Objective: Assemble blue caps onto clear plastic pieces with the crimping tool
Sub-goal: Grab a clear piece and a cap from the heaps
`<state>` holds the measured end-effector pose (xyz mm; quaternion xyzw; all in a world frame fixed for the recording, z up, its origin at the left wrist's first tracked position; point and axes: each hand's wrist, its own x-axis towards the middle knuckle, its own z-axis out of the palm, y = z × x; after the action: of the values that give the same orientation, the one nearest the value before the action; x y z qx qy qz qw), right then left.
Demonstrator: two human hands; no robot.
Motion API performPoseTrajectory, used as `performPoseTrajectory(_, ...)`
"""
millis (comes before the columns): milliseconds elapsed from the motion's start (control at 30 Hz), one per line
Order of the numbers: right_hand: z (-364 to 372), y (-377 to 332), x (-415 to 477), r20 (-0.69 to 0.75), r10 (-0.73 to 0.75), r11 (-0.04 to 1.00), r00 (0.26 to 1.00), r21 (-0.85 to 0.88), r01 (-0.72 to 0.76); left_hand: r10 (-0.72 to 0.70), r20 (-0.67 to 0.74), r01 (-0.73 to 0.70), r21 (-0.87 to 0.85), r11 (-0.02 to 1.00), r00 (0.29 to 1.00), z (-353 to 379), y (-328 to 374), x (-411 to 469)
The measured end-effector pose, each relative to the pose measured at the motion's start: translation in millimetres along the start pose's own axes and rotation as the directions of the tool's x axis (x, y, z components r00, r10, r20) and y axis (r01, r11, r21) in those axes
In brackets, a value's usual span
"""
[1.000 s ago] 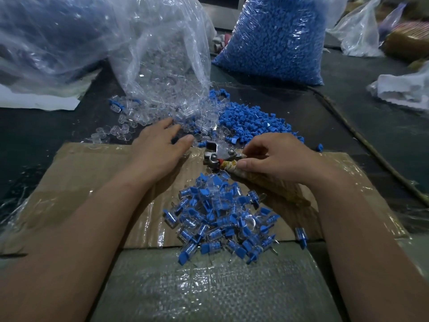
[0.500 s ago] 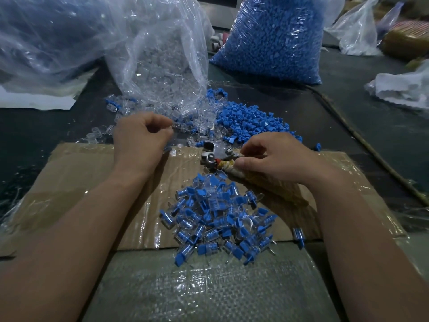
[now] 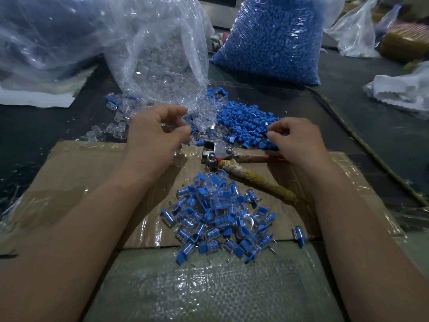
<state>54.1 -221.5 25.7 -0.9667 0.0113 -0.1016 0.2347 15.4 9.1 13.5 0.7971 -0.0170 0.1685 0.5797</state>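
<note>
Nearest, woven sheet (image 3: pixel 204 287) under clear film, covering the counter edge. On it and on the cardboard (image 3: pixel 76 187) just beyond, a heap of finished pieces (image 3: pixel 218 217), clear bodies with blue caps pressed in; one stray piece (image 3: pixel 298 234) lying apart to the right, at the cardboard's near edge.

Past the heap, the crimping tool (image 3: pixel 219 155) flat on the cardboard, metal head to the left, cloth-wrapped handle (image 3: pixel 262 184) slanting back toward the right forearm, second handle running rightward under the right wrist. No hand gripping the tool.

Left hand (image 3: pixel 153 138) raised just left of the tool head, fingers (image 3: pixel 178 131) curled in toward the thumb, a clear piece (image 3: pixel 163 124) apparently pinched there; too blurred to be sure. Right hand (image 3: pixel 299 140) just right of the tool head, above the far handle, fingertips (image 3: pixel 271 134) drawn together at the near edge of the loose blue caps (image 3: pixel 246 119); whether a cap is held between them, cannot tell.

Behind the hands, loose clear pieces (image 3: pixel 116 126) spilled on the dark counter (image 3: pixel 371 126) from an open clear bag (image 3: pixel 162 56), mixing with the blue caps at the middle. Farther back, a full bag of blue caps (image 3: pixel 274 40) upright to the right, a big crumpled bag (image 3: pixel 46 36) at far left, white bags (image 3: pixel 355 31) at far right.
</note>
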Motion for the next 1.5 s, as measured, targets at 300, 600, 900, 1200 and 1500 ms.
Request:
performPoseTrajectory(300,2.2,-6.4,-0.7,0.190,-0.003,0.998,0.982,-0.054,0.013,-0.058,0.052,0.066,-0.166,0.984,0.997,0.5,10.3,-6.8)
performPoseTrajectory(600,3.2,-7.4,-3.2,0.093,-0.161,0.987,0.983,0.014,0.160,-0.093,0.069,0.103,-0.158,0.982,0.993,2.1,9.1,-8.4)
performPoseTrajectory(900,-7.6,-37.9,-27.1,0.013,-0.146,0.818,0.989,0.564,0.114,-0.019,0.107,0.033,-0.130,0.991,0.994,4.0,12.3,-10.5)
performPoseTrajectory(1200,2.9,-68.2,-48.4,0.013,-0.279,0.694,0.960,0.694,0.192,0.098,0.116,-0.090,-0.069,0.994,0.988,10.7,13.6,-13.9)
performPoseTrajectory(1500,7.5,-69.1,-48.9,-0.012,-0.250,0.784,0.968,0.584,0.209,0.166,0.100,-0.162,-0.044,0.986,0.981,13.1,11.1,-15.7)
